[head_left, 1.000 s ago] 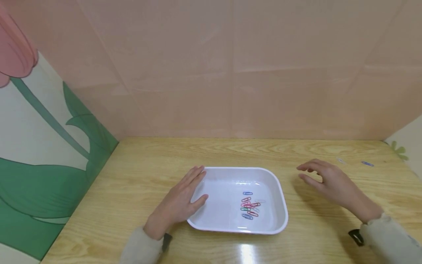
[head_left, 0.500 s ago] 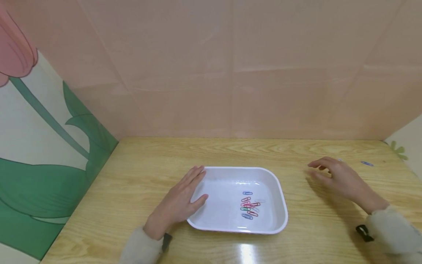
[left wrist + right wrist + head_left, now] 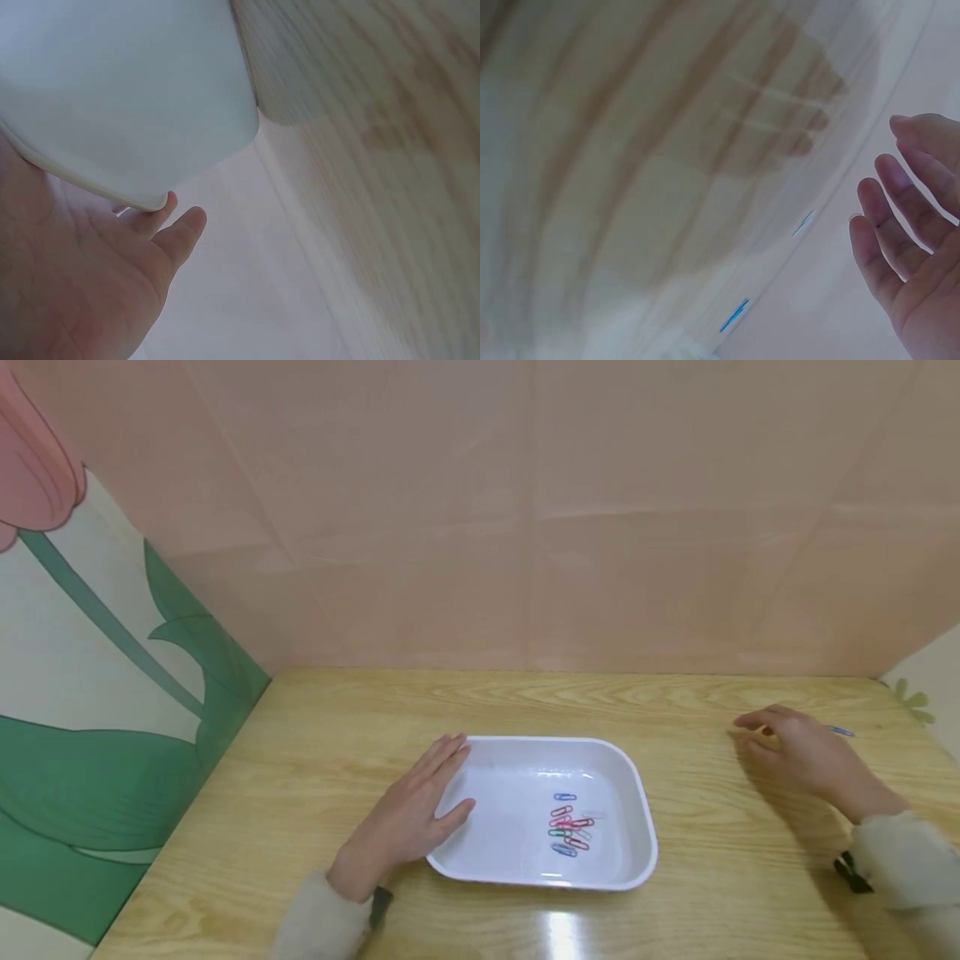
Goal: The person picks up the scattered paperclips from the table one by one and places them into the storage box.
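Note:
Fingers extended, my left hand [image 3: 405, 814] rests against the left rim of a white tray [image 3: 498, 835]. In the left wrist view the tray's outer wall [image 3: 135, 90] rises over the palm [image 3: 75, 262]. Several coloured paper clips lie in the tray's right half, among them a blue paper clip [image 3: 566, 797]. Loosely bent and holding nothing, my right hand [image 3: 810, 756] hovers above the table to the tray's right. Just beyond it lies another blue paper clip [image 3: 841, 731]. Two loose clips show in the right wrist view, a nearer clip [image 3: 734, 315] and a farther, paler clip [image 3: 803, 223].
A wood-grain table [image 3: 360, 718] carries the tray. Behind it stands a pinkish covered wall [image 3: 525, 543]. On the left is a panel [image 3: 75, 777] with a painted flower and leaves; a pale panel [image 3: 930, 689] borders the right.
My right hand has moved right and farther back, toward the loose clips, and now covers the pale clip in the head view. The left hand and tray have stayed put.

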Available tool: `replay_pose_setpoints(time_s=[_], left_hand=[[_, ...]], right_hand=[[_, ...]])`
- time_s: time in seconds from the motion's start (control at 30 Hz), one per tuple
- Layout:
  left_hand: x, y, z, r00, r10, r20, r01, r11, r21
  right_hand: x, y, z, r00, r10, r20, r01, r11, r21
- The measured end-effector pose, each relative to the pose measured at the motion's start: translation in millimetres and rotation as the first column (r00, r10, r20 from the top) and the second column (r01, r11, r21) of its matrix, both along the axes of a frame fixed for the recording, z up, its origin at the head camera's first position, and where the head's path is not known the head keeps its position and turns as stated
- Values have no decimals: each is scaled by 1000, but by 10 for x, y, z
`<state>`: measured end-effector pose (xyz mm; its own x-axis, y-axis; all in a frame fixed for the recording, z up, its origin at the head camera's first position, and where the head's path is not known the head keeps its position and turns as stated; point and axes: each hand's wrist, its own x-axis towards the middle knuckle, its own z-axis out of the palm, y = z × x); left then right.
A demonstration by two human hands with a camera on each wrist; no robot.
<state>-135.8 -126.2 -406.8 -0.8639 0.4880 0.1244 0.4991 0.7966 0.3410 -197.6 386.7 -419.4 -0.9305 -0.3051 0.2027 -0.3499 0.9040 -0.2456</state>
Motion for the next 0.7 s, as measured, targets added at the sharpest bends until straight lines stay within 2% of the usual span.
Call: replay_pose_setpoints(time_s=[0.23,0.33,0.5,0.7], left_hand=[[13,3,10,1000,3,5,-3,1000,4],[13,4,12,1000,3,2,-3,1000,9],[12,2,1,1000,-2,-11,2,1000,10],[15,7,-1,1000,-11,5,11,1000,21]], right_hand=[[-78,176,-1,995,-44,94,40,998,42],[-108,228,-9,994,-56,90,49,996,79],[-134,287,-48,998,-48,29,44,993,113],[-119,348,-67,998,-22,65,13,991,131]])
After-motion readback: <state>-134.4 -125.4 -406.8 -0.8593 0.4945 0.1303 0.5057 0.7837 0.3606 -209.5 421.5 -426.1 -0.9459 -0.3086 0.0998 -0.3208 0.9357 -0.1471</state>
